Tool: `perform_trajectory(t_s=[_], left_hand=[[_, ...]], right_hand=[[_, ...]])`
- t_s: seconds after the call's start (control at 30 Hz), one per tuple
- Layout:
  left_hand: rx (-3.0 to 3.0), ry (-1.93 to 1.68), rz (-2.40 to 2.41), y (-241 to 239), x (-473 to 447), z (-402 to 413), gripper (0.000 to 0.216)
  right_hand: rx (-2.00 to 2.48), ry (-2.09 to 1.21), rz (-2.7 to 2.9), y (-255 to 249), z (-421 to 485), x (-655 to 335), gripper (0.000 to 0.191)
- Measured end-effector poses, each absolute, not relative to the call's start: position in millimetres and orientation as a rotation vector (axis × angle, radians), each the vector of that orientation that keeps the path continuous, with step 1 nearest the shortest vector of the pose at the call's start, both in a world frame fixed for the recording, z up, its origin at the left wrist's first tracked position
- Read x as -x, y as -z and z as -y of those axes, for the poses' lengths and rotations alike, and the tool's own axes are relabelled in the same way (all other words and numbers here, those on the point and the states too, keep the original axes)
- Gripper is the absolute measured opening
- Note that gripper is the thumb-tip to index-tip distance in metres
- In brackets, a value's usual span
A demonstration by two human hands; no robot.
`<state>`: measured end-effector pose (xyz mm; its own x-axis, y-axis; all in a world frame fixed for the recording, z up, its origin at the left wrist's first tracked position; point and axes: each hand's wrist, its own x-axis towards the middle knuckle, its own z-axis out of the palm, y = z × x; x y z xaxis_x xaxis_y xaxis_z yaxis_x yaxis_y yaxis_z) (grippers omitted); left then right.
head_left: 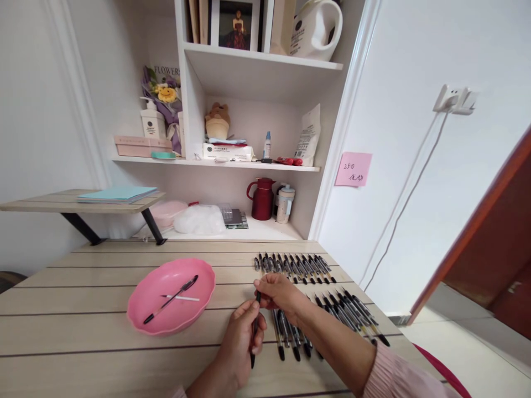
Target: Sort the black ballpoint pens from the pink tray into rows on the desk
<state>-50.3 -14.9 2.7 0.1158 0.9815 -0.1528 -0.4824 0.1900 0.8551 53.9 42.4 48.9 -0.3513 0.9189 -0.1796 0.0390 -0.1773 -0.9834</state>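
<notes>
My left hand (243,337) is closed around the barrel of a black pen (254,330), held upright at a slight tilt over the table. The fingertips of my right hand (277,293) pinch the pen's upper end, partly hiding it. To the left, a pink scalloped bowl (139,304) holds a capped black pen (174,297) and a thin white refill (186,298). Beneath and beyond my right forearm lie rows of pens, a far row (296,264) and a nearer row (344,309), side by side on the table; my arm covers part of the nearer row.
The slatted wooden table (83,337) meets a white shelf unit (265,166) at its back. A small raised stand (53,200) with blue paper (118,193) is at the back left. A red jug (263,199) and a pale bottle (285,203) stand on the lowest shelf.
</notes>
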Motion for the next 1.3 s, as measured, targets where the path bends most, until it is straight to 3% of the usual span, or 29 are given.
perform_trajectory(t_s=[0.9, 1.3], left_hand=[[-0.679, -1.2, -0.866, -0.9, 51.0, 14.8, 0.029], [-0.607, -1.275, -0.881, -2.8, 55.5, 12.8, 0.029]], right_hand=[[0.979, -1.682, 1.235, -38.8, -52.8, -51.9, 0.031], [1.421, -1.144, 1.415, -35.5, -110.5, -64.8, 0.005]])
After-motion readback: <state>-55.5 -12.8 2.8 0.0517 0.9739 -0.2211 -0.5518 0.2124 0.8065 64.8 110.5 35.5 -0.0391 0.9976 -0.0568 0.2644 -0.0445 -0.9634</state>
